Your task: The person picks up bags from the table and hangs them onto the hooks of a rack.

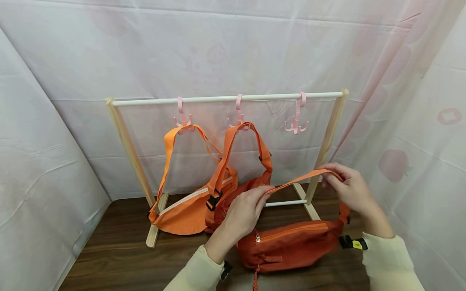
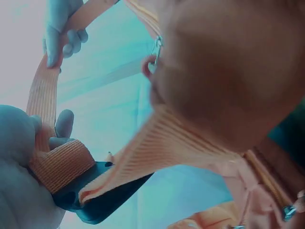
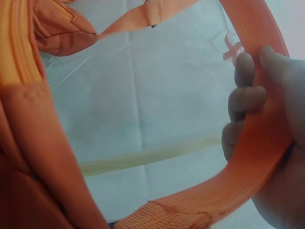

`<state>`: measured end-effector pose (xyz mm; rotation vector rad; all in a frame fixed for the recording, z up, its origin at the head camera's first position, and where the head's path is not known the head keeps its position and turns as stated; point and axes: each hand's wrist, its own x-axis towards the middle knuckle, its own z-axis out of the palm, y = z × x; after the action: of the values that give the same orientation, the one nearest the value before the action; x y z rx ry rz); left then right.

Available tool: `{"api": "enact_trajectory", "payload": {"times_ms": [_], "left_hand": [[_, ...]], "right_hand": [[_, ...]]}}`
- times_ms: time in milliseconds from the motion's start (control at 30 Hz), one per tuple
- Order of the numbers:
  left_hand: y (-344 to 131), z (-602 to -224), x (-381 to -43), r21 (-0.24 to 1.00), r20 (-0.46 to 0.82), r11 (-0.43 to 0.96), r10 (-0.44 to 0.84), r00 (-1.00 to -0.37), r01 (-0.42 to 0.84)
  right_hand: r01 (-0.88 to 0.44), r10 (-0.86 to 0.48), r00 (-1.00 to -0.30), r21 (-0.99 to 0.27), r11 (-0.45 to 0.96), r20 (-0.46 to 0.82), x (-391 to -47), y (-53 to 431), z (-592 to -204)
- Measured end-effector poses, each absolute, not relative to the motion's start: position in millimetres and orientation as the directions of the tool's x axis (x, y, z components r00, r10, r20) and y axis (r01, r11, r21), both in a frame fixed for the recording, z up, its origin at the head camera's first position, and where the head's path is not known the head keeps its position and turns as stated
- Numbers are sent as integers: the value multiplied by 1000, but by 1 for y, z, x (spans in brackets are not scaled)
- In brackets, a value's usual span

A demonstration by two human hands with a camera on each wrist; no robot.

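Note:
A dark orange waist bag (image 1: 291, 248) with a zip hangs just over or touches the table front; which one I cannot tell. My left hand (image 1: 244, 211) pinches one end of its orange strap (image 1: 300, 178), and my right hand (image 1: 349, 188) grips the strap further right, so it stretches between them. A dark buckle (image 2: 100, 212) shows beside the left fingers in the left wrist view. In the right wrist view, the fingers (image 3: 245, 98) curl round the webbing. The bare pink hook (image 1: 296, 123) on the right is above and behind the hands.
A white rail (image 1: 214, 99) on wooden posts carries the pink hooks. A light orange bag (image 1: 193, 212) hangs from the left hook (image 1: 180, 107), and a darker one (image 1: 227, 200) from the middle hook (image 1: 238, 107). Pale curtains (image 1: 145, 48) surround the brown table (image 1: 116, 242).

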<state>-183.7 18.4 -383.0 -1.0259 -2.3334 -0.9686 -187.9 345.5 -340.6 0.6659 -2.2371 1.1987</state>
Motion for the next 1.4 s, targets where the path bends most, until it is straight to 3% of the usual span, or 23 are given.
{"api": "enact_trajectory", "payload": {"times_ms": [567,900,1167,1400], "left_hand": [[28,-348,-196,317,726,512,410,-552,798],[29,-323,-202,318,768,490,369,-523,812],[31,-309,-207,323,804,466,323,-499,824],[31,-301,-213,370,813,439,273,-514,819]], "right_hand": [[-519,75,-652,-517,681,754,-208,329,-298],[-466,126,-608,-480,743,784,-226,322,-268],[-453,145,-611,-494,743,779,-242,319,-250],[-427,169,-644,-534,730,746,-256,314,-238]]}}
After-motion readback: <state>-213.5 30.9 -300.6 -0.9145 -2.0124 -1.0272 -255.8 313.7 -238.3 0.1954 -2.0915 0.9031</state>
